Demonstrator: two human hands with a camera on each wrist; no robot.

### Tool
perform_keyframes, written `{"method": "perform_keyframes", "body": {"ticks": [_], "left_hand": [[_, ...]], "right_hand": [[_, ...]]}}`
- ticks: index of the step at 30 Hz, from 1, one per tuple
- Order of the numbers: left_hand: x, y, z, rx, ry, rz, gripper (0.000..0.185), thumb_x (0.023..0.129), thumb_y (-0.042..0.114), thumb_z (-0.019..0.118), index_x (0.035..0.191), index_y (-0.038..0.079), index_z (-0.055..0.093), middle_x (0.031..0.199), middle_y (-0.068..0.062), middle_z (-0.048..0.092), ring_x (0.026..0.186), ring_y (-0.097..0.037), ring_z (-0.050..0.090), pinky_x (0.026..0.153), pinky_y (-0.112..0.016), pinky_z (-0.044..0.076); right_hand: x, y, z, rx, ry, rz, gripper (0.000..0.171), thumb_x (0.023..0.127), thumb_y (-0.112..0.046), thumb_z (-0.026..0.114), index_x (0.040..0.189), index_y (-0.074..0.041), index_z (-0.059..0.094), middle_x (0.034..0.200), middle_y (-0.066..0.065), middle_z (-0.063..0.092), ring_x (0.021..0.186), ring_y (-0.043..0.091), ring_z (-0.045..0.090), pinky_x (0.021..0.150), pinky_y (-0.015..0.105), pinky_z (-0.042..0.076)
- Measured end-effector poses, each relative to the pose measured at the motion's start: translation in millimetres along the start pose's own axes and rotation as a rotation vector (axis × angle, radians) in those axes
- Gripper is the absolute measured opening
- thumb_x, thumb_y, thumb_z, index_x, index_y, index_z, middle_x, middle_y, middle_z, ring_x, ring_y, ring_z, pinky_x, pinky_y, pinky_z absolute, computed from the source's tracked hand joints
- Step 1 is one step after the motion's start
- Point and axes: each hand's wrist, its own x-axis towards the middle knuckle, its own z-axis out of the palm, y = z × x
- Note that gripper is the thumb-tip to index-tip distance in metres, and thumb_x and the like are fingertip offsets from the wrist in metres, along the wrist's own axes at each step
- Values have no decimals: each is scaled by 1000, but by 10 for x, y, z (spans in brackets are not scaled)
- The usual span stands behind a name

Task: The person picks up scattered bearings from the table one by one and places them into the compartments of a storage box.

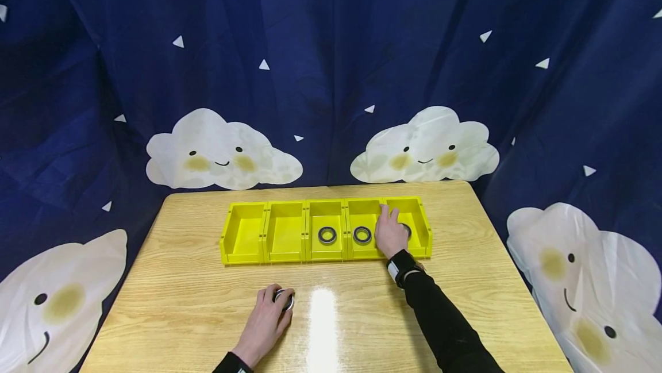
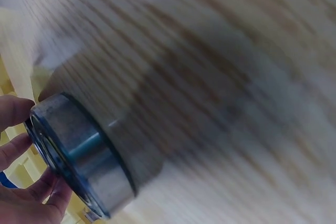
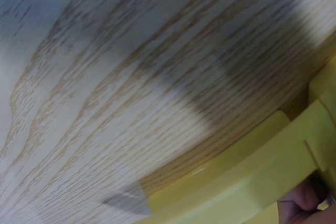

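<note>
My left hand (image 1: 269,316) holds a ball bearing (image 1: 284,299) by its edge, low over the wooden table. In the left wrist view the bearing (image 2: 86,153) stands tilted, its shiny steel outer ring facing the camera and fingertips along the far face. My right hand (image 1: 391,235) reaches into the rightmost yellow bin (image 1: 423,232), with curled fingers (image 3: 302,198) at another bearing (image 1: 407,230). The hand covers that bearing's left part; a sliver of metal shows beside the fingers in the right wrist view.
Several yellow bins stand joined in a row across the table (image 1: 181,269). One bearing (image 1: 327,235) lies in the middle bin and another (image 1: 362,235) in the bin to its right. Behind the table hangs a dark blue curtain (image 1: 331,74) with clouds.
</note>
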Motion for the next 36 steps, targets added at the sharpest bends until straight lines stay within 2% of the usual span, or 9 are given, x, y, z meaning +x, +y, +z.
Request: {"method": "perform_keyframes", "body": {"ticks": [6,21,31,36], "left_hand": [[-4,4,6,31,51,50,32,85,17,71,116,15,65,113,-15,56,100,-31,53,74,-40,53],[15,-13,38,47,52,56,30,87,18,68,117,14,64,113,-15,56,99,-31,53,75,-39,52],[58,-4,32,68,105,89,31,84,17,70,115,12,65,110,-17,57,97,-31,53,72,-39,53],[97,1,18,67,110,83,32,84,16,70,116,11,65,111,-18,56,98,-32,52,74,-40,52]], "right_hand": [[0,-6,-2,1,7,4,34,100,-16,45,132,-6,43,105,24,48,38,25,39,34,38,37],[-10,-21,-17,16,15,-4,34,100,-15,46,132,-5,44,104,24,49,39,24,39,35,38,40],[-17,-24,-26,18,27,-9,33,100,-15,45,131,-5,44,103,24,49,39,25,40,35,38,39],[-19,-27,-35,10,21,-9,33,100,-15,43,131,-5,44,104,25,49,39,25,40,35,38,39]]}}
